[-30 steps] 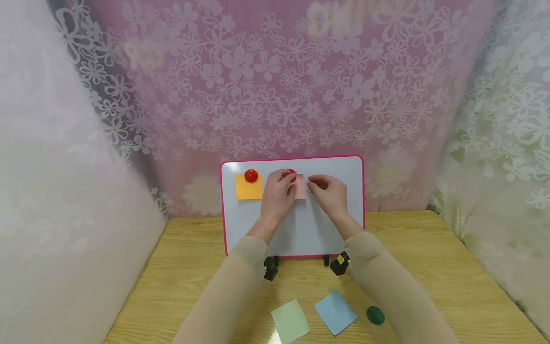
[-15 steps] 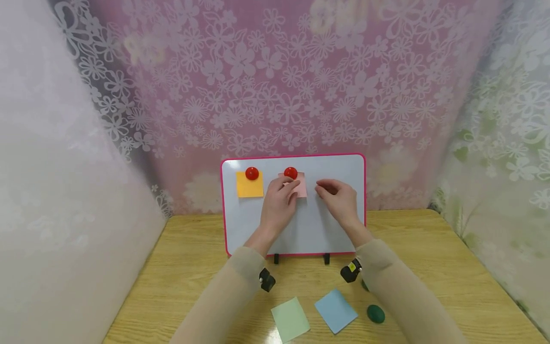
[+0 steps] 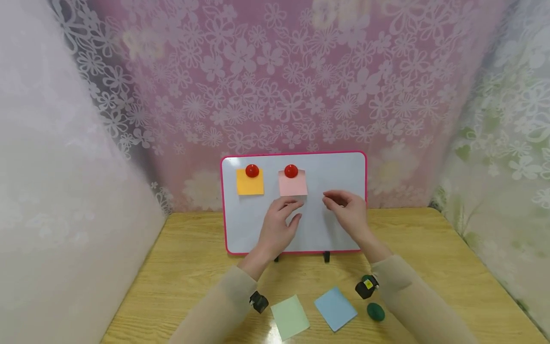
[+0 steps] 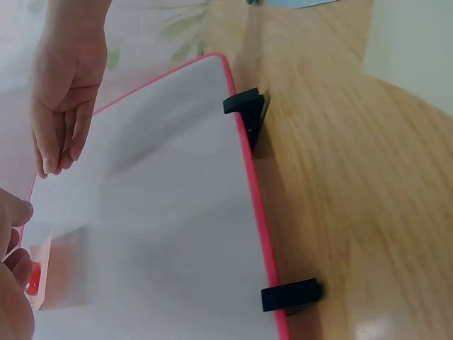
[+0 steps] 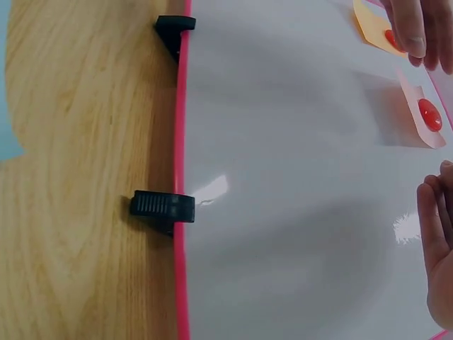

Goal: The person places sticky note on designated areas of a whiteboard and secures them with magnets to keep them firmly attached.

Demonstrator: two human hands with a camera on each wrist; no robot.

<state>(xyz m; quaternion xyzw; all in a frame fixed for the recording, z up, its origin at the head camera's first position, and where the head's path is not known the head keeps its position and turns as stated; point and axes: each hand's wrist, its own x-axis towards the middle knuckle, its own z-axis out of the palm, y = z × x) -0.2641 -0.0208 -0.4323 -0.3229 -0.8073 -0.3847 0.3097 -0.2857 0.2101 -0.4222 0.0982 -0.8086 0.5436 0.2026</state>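
A whiteboard point(image 3: 258, 229) with a pink frame stands on the table. An orange sticky note point(image 3: 250, 187) hangs at its upper left under a red magnet point(image 3: 252, 170). To its right is a pink sticky note point(image 3: 293, 185) under a second red magnet point(image 3: 291, 171); its lower edge lifts off the board in the right wrist view. My left hand point(image 3: 277, 227) hovers just below the pink note, fingers loosely bent and holding nothing. My right hand point(image 3: 349, 212) is in front of the board's right part, fingers relaxed, with nothing in them.
On the table before the board lie a green sticky note point(image 3: 290, 317), a blue sticky note point(image 3: 335, 308) and a green magnet point(image 3: 375, 312). Another green piece is partly hidden behind the right wrist camera point(image 3: 366, 286). Black feet point(image 5: 163, 205) support the board's lower edge.
My left hand has come off the pink note and its magnet and dropped lower, uncovering both. The right hand has moved right and down, away from the note.
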